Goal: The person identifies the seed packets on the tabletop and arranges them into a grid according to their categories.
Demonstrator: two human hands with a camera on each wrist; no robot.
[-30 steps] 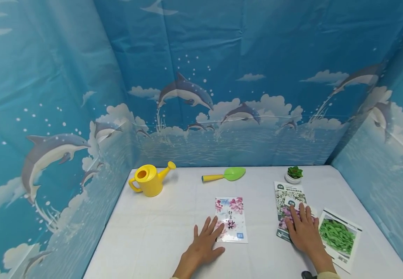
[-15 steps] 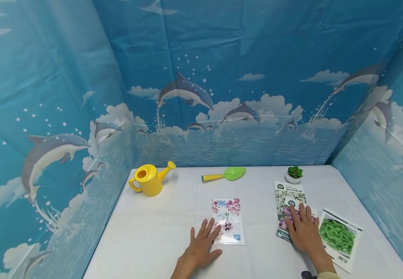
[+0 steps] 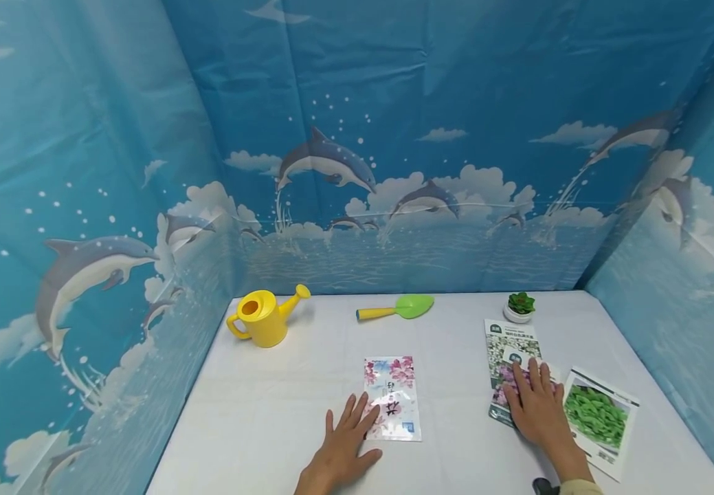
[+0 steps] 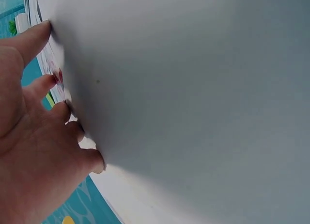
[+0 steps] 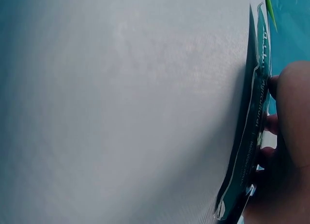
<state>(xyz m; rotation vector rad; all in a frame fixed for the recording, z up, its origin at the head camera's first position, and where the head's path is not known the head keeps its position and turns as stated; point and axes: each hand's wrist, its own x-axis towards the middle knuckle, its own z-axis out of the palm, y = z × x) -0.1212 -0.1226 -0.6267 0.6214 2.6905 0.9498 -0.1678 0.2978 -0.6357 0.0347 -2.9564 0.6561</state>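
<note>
My left hand (image 3: pixel 343 443) lies spread near the front middle of the table, fingertips touching the left part of a seed packet printed with pink blossoms (image 3: pixel 392 385). On the right, my right hand (image 3: pixel 539 409) rests with straight fingers on a packet with purple flowers (image 3: pixel 506 375). That packet overlaps a white-flower packet (image 3: pixel 497 335) beneath it. Beside the hand lies a packet showing green leaves (image 3: pixel 598 416), partly covered by the wrist. In the right wrist view the dark green packet ends (image 5: pixel 247 141) stand slightly off the cloth under the fingers.
A yellow watering can (image 3: pixel 262 320) stands at the back left. Behind the middle lies a toy trowel (image 3: pixel 414 306) with a green blade and yellow handle. A small potted succulent (image 3: pixel 520 306) stands at the back right. Dolphin-print curtains (image 3: pixel 357 254) enclose the white table (image 3: pixel 258 412).
My left hand has slid left and slightly toward me, and the pink-blossom packet has moved along with it. My right hand has stayed on its packets.
</note>
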